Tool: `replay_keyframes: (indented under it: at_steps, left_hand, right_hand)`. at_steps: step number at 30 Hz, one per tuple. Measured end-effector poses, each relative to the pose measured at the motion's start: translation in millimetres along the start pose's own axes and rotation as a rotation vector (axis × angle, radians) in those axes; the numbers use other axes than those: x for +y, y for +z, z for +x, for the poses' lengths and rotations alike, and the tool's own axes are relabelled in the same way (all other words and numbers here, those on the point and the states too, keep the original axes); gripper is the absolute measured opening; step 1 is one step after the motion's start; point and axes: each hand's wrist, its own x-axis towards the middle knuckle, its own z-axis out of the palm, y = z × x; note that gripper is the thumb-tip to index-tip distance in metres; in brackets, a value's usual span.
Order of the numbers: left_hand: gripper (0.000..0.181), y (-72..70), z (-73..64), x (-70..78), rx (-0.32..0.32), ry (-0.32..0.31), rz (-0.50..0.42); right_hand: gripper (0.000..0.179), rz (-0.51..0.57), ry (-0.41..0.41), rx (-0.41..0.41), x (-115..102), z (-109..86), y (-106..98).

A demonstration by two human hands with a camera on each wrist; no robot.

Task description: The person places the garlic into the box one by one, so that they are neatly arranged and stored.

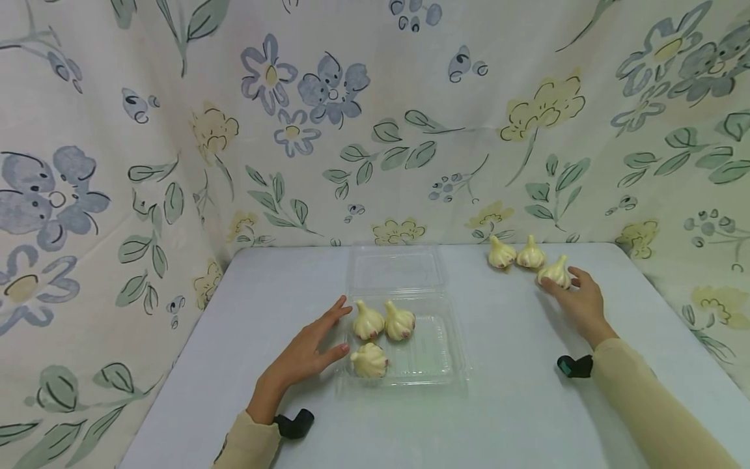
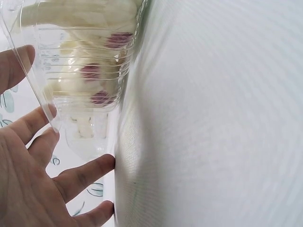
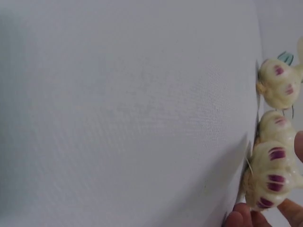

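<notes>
At the back right of the table my right hand point(image 1: 577, 305) holds a cream-coloured garlic bulb point(image 1: 555, 273), thumb on one side and fingers on the other. In the right wrist view that bulb point(image 3: 271, 175) shows purple patches and sits low, at the table surface. Two more garlic bulbs point(image 1: 502, 253) stand just behind it. My left hand point(image 1: 306, 352), fingers spread, rests at the left side of a clear plastic box point(image 1: 430, 348). Fingertips touch the box's rim in the left wrist view. Three garlic bulbs point(image 1: 400, 322) lie in the box's left half.
The box's clear lid point(image 1: 395, 268) lies folded back toward the table's rear edge. A white table point(image 1: 504, 404) carries everything. Flower-patterned cloth point(image 1: 375, 130) hangs behind and along both sides. Each wrist wears a small black camera point(image 1: 295, 423).
</notes>
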Motion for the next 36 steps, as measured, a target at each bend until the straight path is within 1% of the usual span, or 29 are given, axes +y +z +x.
replay_keyframes:
  at_steps: [4, 9, 16, 23, 27, 31, 36]
  left_hand:
    - [0.069, 0.3, 0.0, -0.8, 0.001, 0.008, -0.004]
    - [0.069, 0.7, -0.2, -2.0, 0.009, 0.019, 0.009]
    - [0.068, 0.5, -0.5, -1.7, 0.006, 0.017, 0.005]
    - [0.069, 0.5, -0.2, -1.1, 0.005, 0.012, 0.000]
    - [0.069, 1.0, 0.1, -1.8, 0.006, 0.013, 0.001]
    - [0.069, 0.9, 0.2, -1.6, 0.006, 0.015, 0.001]
    - [0.070, 0.2, -0.2, -1.3, 0.000, 0.010, -0.003]
  right_hand:
    - [0.102, -0.023, 0.013, -0.048, -2, 3.3, -5]
    - [0.105, -0.068, -0.006, -0.095, -4, 5.1, -9]
    - [0.105, -0.095, -0.014, -0.150, -7, 5.7, -11]
    - [0.103, -0.109, -0.005, -0.142, -9, 4.4, -10]
    - [0.102, -0.116, -0.017, -0.132, -10, 2.3, -10]
    - [0.101, -0.107, -0.028, -0.128, -10, 1.4, -9]
    - [0.101, -0.095, -0.013, -0.110, -8, 1.7, -7]
